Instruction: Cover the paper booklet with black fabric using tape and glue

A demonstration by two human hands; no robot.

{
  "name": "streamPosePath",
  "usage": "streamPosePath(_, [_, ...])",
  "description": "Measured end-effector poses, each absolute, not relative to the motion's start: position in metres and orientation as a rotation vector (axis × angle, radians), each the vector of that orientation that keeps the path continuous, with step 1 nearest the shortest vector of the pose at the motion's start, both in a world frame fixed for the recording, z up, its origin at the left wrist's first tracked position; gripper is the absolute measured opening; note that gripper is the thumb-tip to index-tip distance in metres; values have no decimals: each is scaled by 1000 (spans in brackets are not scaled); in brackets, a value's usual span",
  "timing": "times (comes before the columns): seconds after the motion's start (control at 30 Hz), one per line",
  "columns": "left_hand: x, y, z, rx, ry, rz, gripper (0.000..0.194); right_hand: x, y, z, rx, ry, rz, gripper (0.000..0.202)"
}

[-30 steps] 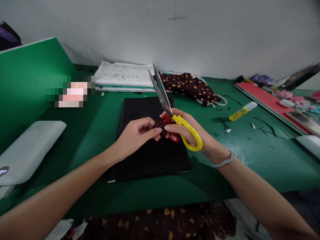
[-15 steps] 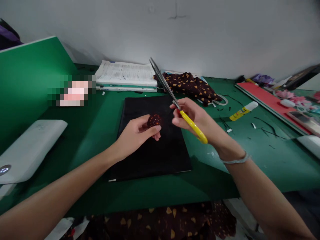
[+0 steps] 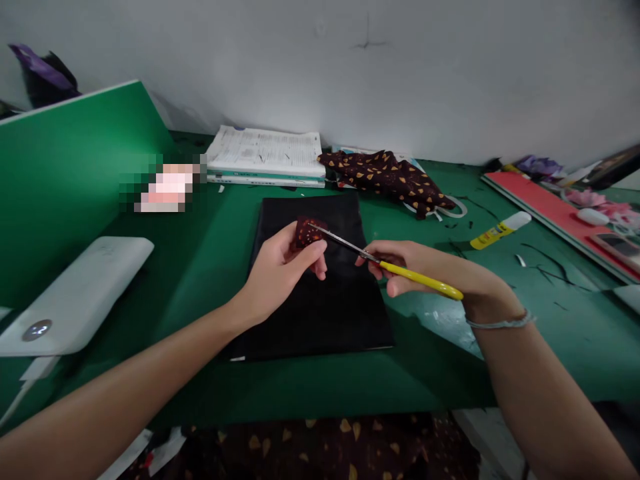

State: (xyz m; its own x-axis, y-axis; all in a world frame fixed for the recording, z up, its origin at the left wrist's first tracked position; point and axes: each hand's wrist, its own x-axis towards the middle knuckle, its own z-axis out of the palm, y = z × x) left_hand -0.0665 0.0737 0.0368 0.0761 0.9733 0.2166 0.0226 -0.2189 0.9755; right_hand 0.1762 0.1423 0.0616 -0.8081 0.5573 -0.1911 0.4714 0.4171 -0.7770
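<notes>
Between the thumb and fingers of my left hand (image 3: 285,260) is a small dark red patterned piece of fabric (image 3: 306,231). My right hand (image 3: 400,263) grips yellow-handled scissors (image 3: 420,277). Their blades point left, and the tips lie over the fabric, close to my left thumb. From this angle I cannot tell whether the blades pass through the cloth or only in front of it. Both hands are above a black folder-like sheet (image 3: 320,320) lying on the green table (image 3: 200,393).
A white power bank (image 3: 95,293) with a cable lies at left, near a green upright panel (image 3: 75,173). Behind are stacked books (image 3: 265,157) and a larger patterned cloth (image 3: 390,177). At right are a glue stick (image 3: 500,231), black scraps and a red board (image 3: 550,213).
My right hand has swung the scissors down from pointing up and away, so the tips now reach the fabric. My left hand keeps hold of the fabric. The view has shifted slightly.
</notes>
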Motion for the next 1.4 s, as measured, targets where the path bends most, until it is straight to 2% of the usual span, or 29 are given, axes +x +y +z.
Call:
streamPosePath(0.6, [-66,76,34,1401,1140,1214,16,177,142,59,-921,-2560,1453,66])
streamPosePath(1.4, [-65,78,34,1391,1187,1177,17,169,135,65,-1013,-2601,1307,54])
